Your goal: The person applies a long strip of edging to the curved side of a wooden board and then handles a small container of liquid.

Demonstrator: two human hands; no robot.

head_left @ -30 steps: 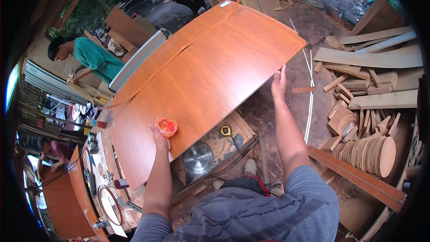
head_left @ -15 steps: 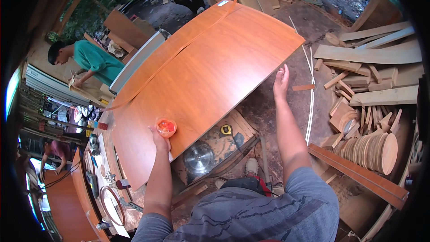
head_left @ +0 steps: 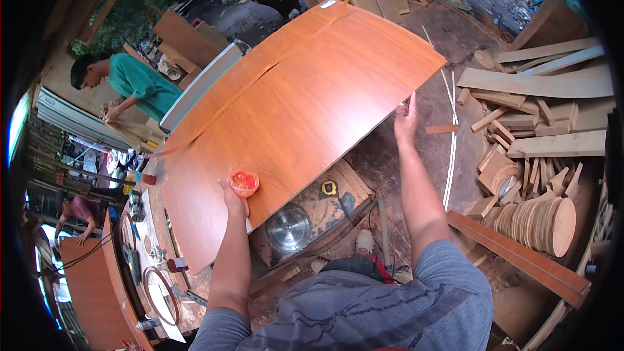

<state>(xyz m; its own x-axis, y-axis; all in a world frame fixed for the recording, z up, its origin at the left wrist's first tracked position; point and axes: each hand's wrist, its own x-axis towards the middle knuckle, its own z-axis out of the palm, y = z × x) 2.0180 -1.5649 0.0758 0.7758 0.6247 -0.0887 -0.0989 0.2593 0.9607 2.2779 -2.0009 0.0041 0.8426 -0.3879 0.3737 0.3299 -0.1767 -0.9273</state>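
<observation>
A large orange-brown wood-grain panel (head_left: 312, 97) lies slantwise in front of me. A thin brown strip (head_left: 260, 73) runs lengthwise over its top and hangs past both ends. My left hand (head_left: 234, 200) is closed around a clear plastic cup (head_left: 243, 182) with orange-red contents, over the panel's near left part. At the near edge, toward the right corner, is my right hand (head_left: 406, 120), its fingers stretched out against the edge. Part of those fingertips is hard to make out there.
Below the panel, a circular saw blade (head_left: 289, 228) shows in a worn table with a yellow tape measure (head_left: 329, 188). Wood offcuts (head_left: 539, 110) and round discs (head_left: 533, 224) are piled at right. A person in green (head_left: 140, 84) works at left; another bends over a panel (head_left: 97, 286).
My right hand has shifted slightly left and down along the panel's edge, its fingers changing pose. The cup stays in my left hand. The person in green has moved their hands.
</observation>
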